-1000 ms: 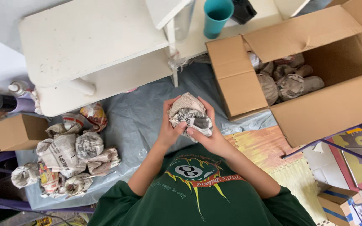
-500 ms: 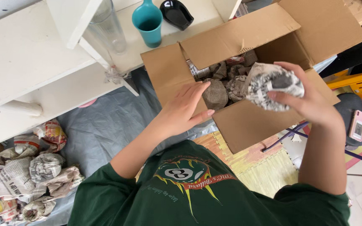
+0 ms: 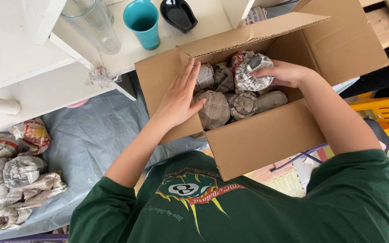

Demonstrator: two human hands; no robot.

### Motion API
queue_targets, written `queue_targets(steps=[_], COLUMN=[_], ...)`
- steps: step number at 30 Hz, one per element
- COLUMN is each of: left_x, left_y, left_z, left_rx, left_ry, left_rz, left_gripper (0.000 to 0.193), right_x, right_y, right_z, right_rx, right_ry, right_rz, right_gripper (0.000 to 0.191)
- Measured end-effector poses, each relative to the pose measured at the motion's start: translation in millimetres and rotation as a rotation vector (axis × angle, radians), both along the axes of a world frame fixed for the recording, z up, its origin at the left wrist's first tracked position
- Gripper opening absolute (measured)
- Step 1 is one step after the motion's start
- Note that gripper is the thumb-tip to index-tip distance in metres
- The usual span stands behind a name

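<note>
- Cardboard box (image 3: 266,139), open-topped, around both hands; could tip forward off its perch if pressed on the near wall.
- Right hand (image 3: 287,73) curled about a newspaper-wrapped bundle (image 3: 251,72), set atop other wrapped bundles (image 3: 214,110) beneath; could crack if dropped.
- Left hand (image 3: 178,96) spread flat against the box's left wall, holding nothing.

Green short-sleeved shirt (image 3: 230,211), colourful chest emblem (image 3: 190,191)

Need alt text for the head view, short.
A person's right hand sets a newspaper-wrapped bundle among others in an open cardboard box, while the left hand steadies its flap. More wrapped bundles lie at left.
</note>
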State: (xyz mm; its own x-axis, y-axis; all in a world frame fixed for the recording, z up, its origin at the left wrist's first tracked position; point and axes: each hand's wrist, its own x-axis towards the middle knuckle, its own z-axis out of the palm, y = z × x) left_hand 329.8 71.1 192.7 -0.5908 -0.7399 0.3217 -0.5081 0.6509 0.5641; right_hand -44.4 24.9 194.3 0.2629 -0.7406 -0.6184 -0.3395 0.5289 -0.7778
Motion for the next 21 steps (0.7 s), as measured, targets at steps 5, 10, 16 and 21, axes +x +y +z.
queue_targets(steps=[5, 10, 16, 21], left_x=[-3.4, -4.7, -8.3, -10.0], left_y=[-0.2, -3.5, -4.4, -2.9], left_z=[-8.9, -22.2, -32.8, -31.4], left_rx=[-0.031, -0.076, -0.085, -0.119], left_ry=[-0.006, -0.008, 0.008, 0.03], left_rz=[0.05, 0.093, 0.133, 0.112], left_gripper=[0.089, 0.08, 0.069, 0.064], right_x=[31.6, 49.7, 43.3, 38.5], right_y=[-41.0, -53.9, -50.7, -53.1], right_z=[-22.6, -35.5, -59.9, -57.6], right_rx=[0.073, 0.052, -0.473, -0.632], right_ry=[0.31, 0.57, 0.772, 0.836], right_rz=[0.2, 0.327, 0.529, 0.51], right_gripper=[0.08, 0.104, 0.092, 0.075])
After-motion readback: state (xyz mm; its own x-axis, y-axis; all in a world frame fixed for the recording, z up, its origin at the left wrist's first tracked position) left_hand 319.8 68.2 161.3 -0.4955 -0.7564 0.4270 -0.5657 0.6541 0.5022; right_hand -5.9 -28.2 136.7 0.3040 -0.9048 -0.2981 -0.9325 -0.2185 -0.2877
